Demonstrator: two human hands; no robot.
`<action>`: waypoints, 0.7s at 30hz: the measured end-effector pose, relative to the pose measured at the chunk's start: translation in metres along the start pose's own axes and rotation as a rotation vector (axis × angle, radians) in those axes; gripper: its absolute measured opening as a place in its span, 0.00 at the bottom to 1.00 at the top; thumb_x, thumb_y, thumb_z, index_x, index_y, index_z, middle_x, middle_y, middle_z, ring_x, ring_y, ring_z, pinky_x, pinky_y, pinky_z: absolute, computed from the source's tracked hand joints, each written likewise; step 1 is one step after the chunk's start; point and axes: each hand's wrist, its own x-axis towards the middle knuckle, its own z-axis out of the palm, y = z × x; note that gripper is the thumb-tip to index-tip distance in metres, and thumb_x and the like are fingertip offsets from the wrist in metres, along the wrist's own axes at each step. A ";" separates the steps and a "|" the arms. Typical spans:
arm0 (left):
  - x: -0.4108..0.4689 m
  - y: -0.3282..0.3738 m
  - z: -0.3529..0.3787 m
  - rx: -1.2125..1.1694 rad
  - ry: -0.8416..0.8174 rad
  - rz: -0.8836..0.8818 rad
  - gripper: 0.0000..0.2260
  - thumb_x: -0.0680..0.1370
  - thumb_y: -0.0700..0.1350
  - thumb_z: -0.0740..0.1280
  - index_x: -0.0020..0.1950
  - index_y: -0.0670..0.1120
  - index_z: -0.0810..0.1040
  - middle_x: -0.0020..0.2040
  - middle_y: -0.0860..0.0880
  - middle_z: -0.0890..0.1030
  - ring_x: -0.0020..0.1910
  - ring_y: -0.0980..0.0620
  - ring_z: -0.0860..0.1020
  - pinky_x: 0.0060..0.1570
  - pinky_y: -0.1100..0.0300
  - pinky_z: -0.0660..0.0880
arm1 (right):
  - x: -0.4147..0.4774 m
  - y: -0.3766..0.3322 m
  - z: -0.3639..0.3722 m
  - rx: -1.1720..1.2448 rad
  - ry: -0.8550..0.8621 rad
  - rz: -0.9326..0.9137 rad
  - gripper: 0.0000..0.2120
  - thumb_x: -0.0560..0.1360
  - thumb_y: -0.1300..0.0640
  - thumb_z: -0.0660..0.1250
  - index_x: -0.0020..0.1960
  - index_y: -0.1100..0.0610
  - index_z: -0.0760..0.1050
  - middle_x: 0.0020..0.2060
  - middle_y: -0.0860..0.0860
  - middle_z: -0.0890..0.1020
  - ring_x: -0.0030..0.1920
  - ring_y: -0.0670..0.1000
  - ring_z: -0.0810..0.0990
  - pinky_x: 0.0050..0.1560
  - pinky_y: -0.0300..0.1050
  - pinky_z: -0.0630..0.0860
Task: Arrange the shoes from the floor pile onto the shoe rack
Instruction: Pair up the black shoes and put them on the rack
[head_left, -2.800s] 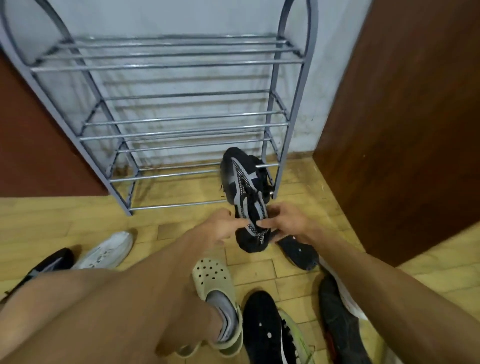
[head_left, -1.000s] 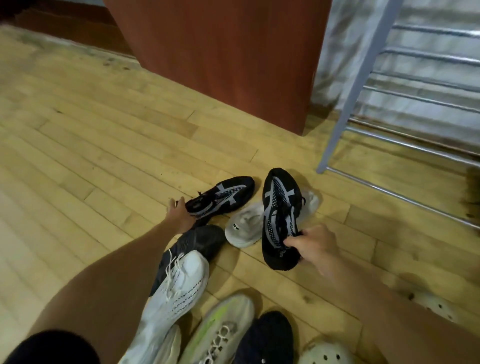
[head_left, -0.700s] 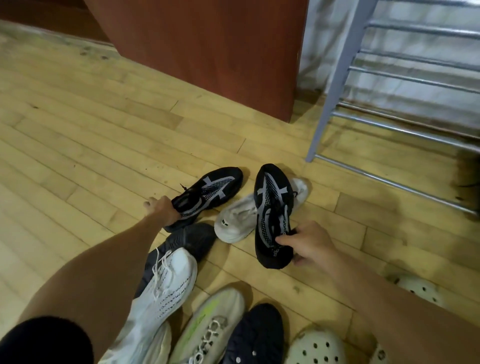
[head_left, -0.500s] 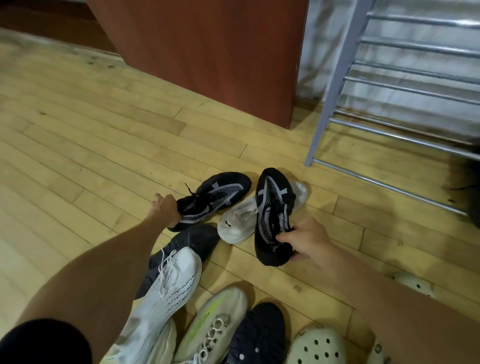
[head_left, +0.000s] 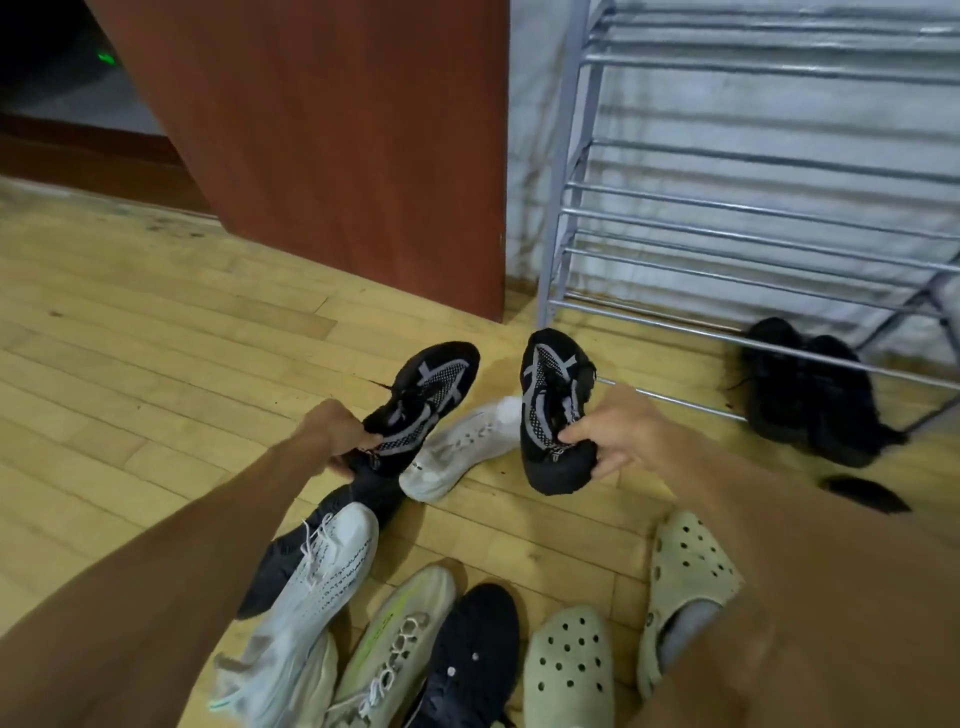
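Observation:
My left hand (head_left: 332, 434) grips the heel of a black-and-grey mesh shoe (head_left: 431, 387), lifted with its toe pointing up and away. My right hand (head_left: 618, 434) holds the matching black-and-grey shoe (head_left: 553, 405) by its heel, toe toward the rack. Between them a white sneaker (head_left: 457, 452) lies on the wooden floor. The grey metal shoe rack (head_left: 727, 208) stands at the upper right, with a pair of black shoes (head_left: 810, 395) at its lowest bars on the right.
Near my feet lie a white laced sneaker (head_left: 311, 587), a dark shoe (head_left: 291, 551) under it, a beige-green sneaker (head_left: 395, 639), a black clog (head_left: 472, 649) and two pale green clogs (head_left: 569, 670). A brown wooden panel (head_left: 337, 130) stands left of the rack.
My left hand closed on the second black-and-grey shoe and lifted it off the floor. Both hands and shoes shifted toward the rack as the view swung right.

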 end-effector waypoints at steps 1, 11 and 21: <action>-0.011 0.008 0.005 -0.050 -0.020 0.031 0.16 0.73 0.40 0.73 0.54 0.30 0.77 0.52 0.36 0.81 0.46 0.36 0.82 0.44 0.43 0.82 | -0.007 0.004 -0.006 0.024 0.028 0.003 0.23 0.73 0.63 0.73 0.65 0.66 0.72 0.64 0.63 0.77 0.55 0.64 0.82 0.52 0.55 0.81; -0.056 0.078 0.098 -0.315 -0.288 0.085 0.17 0.74 0.37 0.72 0.56 0.28 0.73 0.55 0.35 0.78 0.50 0.37 0.79 0.30 0.49 0.82 | -0.018 0.067 -0.057 0.203 0.101 0.179 0.25 0.72 0.64 0.72 0.67 0.63 0.71 0.62 0.63 0.78 0.58 0.63 0.81 0.44 0.56 0.83; 0.015 0.152 0.194 -0.438 -0.364 0.020 0.13 0.76 0.37 0.67 0.59 0.32 0.74 0.59 0.36 0.78 0.52 0.40 0.78 0.29 0.50 0.82 | 0.075 0.078 -0.100 0.233 0.188 0.227 0.16 0.71 0.66 0.72 0.58 0.64 0.73 0.58 0.63 0.80 0.53 0.64 0.82 0.48 0.58 0.82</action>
